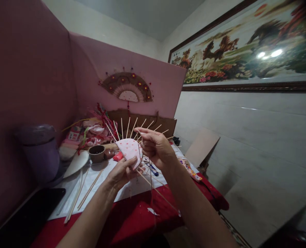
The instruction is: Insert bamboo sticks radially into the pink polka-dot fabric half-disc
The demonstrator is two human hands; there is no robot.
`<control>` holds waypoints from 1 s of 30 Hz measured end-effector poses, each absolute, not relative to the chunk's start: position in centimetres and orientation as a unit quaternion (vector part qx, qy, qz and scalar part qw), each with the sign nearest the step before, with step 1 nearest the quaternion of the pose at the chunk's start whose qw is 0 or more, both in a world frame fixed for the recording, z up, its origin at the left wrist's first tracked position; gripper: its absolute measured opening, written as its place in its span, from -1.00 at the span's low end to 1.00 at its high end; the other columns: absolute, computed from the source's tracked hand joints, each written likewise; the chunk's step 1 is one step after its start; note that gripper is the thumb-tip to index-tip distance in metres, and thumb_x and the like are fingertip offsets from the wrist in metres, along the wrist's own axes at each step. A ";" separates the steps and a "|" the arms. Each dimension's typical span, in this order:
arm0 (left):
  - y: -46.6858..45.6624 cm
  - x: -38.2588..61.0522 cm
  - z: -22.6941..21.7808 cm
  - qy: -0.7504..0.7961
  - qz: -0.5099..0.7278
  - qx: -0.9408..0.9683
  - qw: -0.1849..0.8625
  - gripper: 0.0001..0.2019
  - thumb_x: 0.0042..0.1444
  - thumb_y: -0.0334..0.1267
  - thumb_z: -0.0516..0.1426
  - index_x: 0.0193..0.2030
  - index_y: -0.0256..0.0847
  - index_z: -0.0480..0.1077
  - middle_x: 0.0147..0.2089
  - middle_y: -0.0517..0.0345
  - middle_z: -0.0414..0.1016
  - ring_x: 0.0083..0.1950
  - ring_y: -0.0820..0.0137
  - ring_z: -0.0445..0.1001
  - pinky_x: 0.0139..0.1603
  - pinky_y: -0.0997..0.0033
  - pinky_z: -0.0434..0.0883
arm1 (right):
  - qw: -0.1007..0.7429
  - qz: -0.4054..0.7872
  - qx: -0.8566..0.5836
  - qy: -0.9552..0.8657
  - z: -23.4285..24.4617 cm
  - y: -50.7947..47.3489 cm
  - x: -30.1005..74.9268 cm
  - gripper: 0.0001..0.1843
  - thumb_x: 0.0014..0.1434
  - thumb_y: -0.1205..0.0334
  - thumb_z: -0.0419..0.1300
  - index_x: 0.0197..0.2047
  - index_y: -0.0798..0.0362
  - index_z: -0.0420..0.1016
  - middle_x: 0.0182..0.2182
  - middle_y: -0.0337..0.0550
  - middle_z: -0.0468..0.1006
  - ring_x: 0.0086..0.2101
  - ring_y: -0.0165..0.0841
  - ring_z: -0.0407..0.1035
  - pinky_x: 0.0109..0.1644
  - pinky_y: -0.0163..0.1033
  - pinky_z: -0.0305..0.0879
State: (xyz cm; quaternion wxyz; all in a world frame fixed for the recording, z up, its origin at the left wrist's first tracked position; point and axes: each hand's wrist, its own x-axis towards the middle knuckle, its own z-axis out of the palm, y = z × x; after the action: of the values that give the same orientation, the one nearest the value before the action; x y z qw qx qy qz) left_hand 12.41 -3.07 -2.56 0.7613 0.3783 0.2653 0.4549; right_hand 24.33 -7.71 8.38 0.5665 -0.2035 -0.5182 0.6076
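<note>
In my left hand (121, 173) is a half-round, pale pink dotted fan base (127, 148), gripped at its lower edge with the thumb on the front. Thin wooden sticks (122, 129) spread out from it upward and to the right, and some reach down past its bottom. My right hand (156, 146) is closed in a pinch just above and right of the dotted face. A thin brown cord (151, 181) hangs below that hand, and a strand crosses the face's right side. The exact pinch point is partly hidden by the fingers.
A decorated brown fan (127, 82) hangs on the pink board behind. On the table stand a small dark cup (96, 154), a white dish (77, 163), glue sticks (73, 201) and loose sticks (90, 189). A purple bin (41, 155) and black phone (36, 210) lie left.
</note>
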 end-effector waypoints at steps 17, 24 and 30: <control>-2.7 12.2 -1.7 0.281 0.461 0.261 0.800 -0.86 0.01 -0.47 0.12 -0.24 -0.37 0.37 -0.39 -0.01 0.54 -0.41 0.31 0.53 -0.42 0.41 0.50 | 0.528 0.585 -0.315 -0.528 9.6 -14.0 27.8 -0.77 0.04 0.22 0.16 -0.23 0.14 0.46 -0.74 -0.49 -0.16 -0.69 -0.60 -0.34 -0.67 -0.38 -0.36; -2.7 12.1 -1.9 0.275 0.477 0.274 0.788 -0.82 -0.02 -0.49 0.13 -0.21 -0.35 0.37 -0.38 0.00 0.54 -0.39 0.29 0.54 -0.42 0.41 0.50 | 0.527 0.580 -0.347 -0.515 8.7 -15.1 29.3 -0.73 0.05 0.17 0.16 -0.19 0.10 0.47 -0.74 -0.48 -0.20 -0.68 -0.57 -0.33 -0.65 -0.36 -0.35; -2.3 12.0 -2.8 0.248 0.487 0.321 0.773 -0.82 -0.04 -0.48 0.16 -0.23 -0.34 0.36 -0.31 0.00 0.54 -0.27 0.24 0.53 -0.32 0.36 0.49 | 0.512 0.562 -0.393 -0.518 8.5 -14.8 30.9 -0.71 0.00 0.18 0.20 -0.20 0.14 0.47 -0.74 -0.50 -0.16 -0.69 -0.59 -0.33 -0.67 -0.38 -0.36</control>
State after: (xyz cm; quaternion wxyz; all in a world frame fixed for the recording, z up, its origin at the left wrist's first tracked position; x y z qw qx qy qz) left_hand 11.98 -2.34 -2.75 0.7735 0.3206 0.2482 0.4872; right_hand 30.94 -14.78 8.53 0.5116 -0.3928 -0.5182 0.5616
